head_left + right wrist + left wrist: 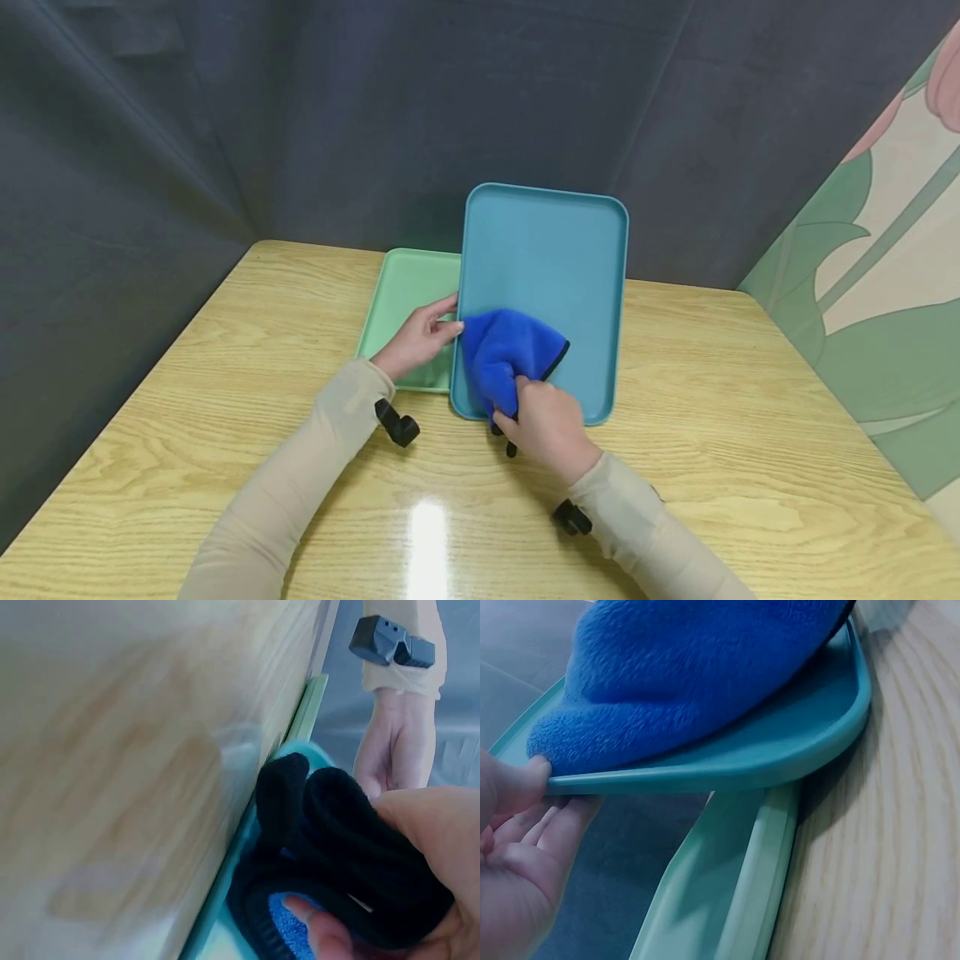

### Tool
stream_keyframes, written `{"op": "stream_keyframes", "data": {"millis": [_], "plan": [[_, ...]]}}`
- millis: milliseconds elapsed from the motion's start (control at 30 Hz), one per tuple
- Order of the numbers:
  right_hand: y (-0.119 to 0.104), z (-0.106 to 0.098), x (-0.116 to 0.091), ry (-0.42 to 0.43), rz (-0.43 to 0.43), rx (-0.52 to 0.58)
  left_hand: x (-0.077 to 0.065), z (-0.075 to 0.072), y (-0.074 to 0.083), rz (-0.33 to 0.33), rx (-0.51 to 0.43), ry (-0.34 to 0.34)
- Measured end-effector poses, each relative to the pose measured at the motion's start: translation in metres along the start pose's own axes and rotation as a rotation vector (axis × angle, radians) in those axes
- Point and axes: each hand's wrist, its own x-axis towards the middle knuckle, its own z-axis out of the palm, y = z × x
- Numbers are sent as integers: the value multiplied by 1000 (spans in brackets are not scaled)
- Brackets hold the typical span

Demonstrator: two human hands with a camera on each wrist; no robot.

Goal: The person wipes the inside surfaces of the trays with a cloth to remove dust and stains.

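Note:
A blue tray (547, 258) overlaps the right part of a green tray (411, 287) in the head view. My left hand (420, 337) pinches the blue tray's left rim, thumb on top and fingers beneath, as the left wrist view shows. That edge is raised above the green tray (761, 855). My right hand (551, 425) grips a bunched blue cloth (517, 346) with black edging, which lies over the lower left of the blue tray. In the right wrist view the cloth's black edging (330, 847) folds out between thumb and fingers.
Both trays are on a wooden table (720, 400). A dark curtain (420, 108) hangs behind it, and a wall painted with flowers (885, 317) stands at the right. Each sleeve carries a small black wrist device (397, 423).

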Motion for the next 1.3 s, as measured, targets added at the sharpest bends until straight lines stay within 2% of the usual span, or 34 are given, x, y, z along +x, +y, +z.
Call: {"op": "stream_keyframes", "data": {"millis": [500, 800, 1033, 1300], "plan": [[45, -11, -10, -14, 95, -7, -1, 0, 2, 6, 13, -7], [71, -19, -18, -37, 173, 29, 0, 0, 1, -28, 13, -3], [77, -17, -19, -23, 146, 26, 0, -1, 2, -25, 26, -5], [68, -14, -18, -23, 96, 24, 0, 0, 0, 1, 30, -8]]}}
